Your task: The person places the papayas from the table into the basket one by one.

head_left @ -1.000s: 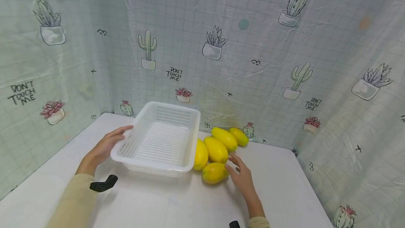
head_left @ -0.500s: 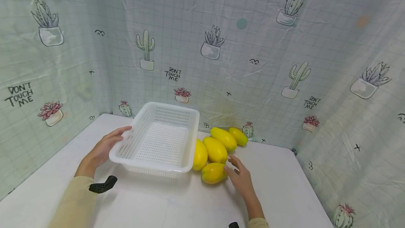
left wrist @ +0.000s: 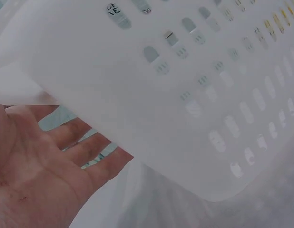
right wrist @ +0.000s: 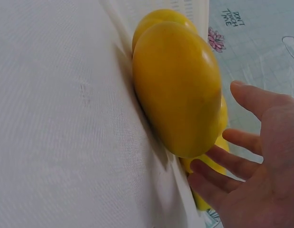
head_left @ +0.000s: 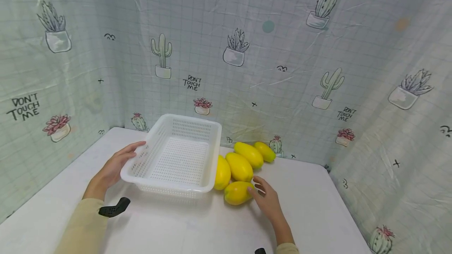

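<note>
A white slotted plastic basket (head_left: 180, 160) stands on the left of the table with nothing in it. My left hand (head_left: 114, 167) rests against its left side. In the left wrist view the fingers (left wrist: 73, 135) stretch spread past the basket's wall, their tips hidden behind it. To the basket's right lie several yellow mangoes, the nearest one (head_left: 238, 193) on its side. My right hand (head_left: 267, 199) is at that mango's right end, fingers spread and slightly bent. The right wrist view shows the thumb (right wrist: 249, 95) apart from the mango (right wrist: 178, 90); whether the other fingers touch it, I cannot tell.
More mangoes (head_left: 239, 167) lie behind the nearest one, one partly hidden by the basket's rim. A patterned curtain (head_left: 282, 50) surrounds the back and sides of the white table (head_left: 310, 207).
The view has shifted very slightly. My right hand's fingers have moved a little closer to the nearest mango; the basket and left hand look unchanged.
</note>
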Motion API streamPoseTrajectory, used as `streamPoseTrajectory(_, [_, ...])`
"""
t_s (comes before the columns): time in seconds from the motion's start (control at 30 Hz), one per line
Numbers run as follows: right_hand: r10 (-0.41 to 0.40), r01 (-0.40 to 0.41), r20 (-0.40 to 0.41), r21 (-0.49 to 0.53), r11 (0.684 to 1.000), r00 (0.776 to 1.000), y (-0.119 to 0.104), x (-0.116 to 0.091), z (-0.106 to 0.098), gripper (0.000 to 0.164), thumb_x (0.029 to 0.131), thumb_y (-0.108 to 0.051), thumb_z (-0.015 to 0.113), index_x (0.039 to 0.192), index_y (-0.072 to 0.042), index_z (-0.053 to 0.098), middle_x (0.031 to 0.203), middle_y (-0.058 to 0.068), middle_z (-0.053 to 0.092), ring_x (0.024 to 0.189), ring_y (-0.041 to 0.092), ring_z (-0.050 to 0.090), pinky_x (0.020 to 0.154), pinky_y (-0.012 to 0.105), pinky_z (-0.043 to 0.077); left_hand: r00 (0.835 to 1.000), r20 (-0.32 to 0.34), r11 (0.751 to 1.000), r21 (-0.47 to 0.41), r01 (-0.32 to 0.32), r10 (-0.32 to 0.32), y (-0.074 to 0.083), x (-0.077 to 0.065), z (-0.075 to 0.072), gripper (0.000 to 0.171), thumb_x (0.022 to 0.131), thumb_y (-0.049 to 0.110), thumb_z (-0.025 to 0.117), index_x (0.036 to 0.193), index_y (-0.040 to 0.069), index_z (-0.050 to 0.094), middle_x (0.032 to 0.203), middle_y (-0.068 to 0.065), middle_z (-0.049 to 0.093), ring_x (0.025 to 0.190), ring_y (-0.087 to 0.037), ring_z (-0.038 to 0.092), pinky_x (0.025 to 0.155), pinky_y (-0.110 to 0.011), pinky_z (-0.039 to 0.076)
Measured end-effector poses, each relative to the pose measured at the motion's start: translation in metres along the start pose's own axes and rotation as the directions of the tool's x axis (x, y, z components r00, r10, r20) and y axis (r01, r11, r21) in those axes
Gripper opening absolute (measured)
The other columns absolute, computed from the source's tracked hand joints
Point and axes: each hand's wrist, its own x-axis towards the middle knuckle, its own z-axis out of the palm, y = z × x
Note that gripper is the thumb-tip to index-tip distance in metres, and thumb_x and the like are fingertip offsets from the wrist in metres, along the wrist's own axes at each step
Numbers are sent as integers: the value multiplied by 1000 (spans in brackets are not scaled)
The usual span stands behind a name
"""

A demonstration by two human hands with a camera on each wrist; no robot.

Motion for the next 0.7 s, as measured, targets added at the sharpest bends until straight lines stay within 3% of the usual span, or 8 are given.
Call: streamPoseTrajectory(0.7, [-26,27,35,-30,999,999,3,-1,0,53,81,-46,63,125,-19,53,129,5,54,111,24,57,94,38,46,1000,5,1000,-27,-5,5,-2,0,0,47,100,26,32,146,23,22,149,5,21,112,-7,47,84,-26,47])
